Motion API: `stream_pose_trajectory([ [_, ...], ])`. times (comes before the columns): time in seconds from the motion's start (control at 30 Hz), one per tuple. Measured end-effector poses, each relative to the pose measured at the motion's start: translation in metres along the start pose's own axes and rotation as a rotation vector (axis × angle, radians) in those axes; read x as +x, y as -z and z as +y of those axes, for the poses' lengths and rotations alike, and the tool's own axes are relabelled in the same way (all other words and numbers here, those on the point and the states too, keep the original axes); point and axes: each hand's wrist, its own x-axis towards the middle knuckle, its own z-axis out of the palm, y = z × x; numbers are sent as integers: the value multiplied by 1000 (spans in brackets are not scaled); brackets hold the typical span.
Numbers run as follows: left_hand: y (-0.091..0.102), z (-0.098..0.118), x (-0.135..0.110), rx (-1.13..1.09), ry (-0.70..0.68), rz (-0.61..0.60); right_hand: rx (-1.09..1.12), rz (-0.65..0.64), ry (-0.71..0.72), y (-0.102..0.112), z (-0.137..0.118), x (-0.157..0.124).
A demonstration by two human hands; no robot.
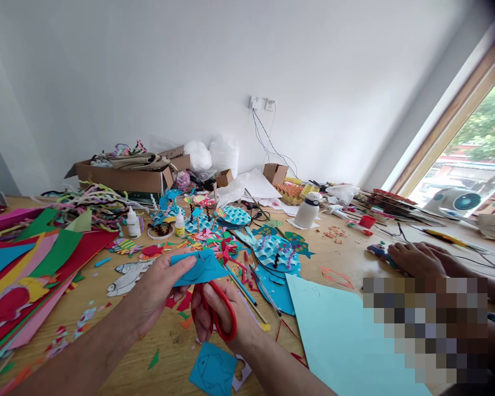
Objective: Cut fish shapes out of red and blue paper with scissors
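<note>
Left hand (171, 275) clamped on blue paper (206, 269), thumb on top, held above the worktop (169, 368). Right hand (242, 320) closed around red scissors (232, 324) at the paper's lower edge; blades seem hidden, can't tell if they're cutting. Fish-marked blue square (214, 369) lies below right hand.

R grip (244, 319) w/ red scissors (232, 320)

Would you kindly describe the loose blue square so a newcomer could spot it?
On the table, find the right hand holding red scissors. Just below in the picture, the blue square bears a drawn fish and, unlike the blue paper in the left hand, lies unheld.
</note>
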Motion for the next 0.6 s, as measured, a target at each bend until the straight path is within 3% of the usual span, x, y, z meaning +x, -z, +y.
stream_pose_trajectory([
  [0.6,-10,-5,-7,18,-21,1,35,19,30,1,5,1],
])
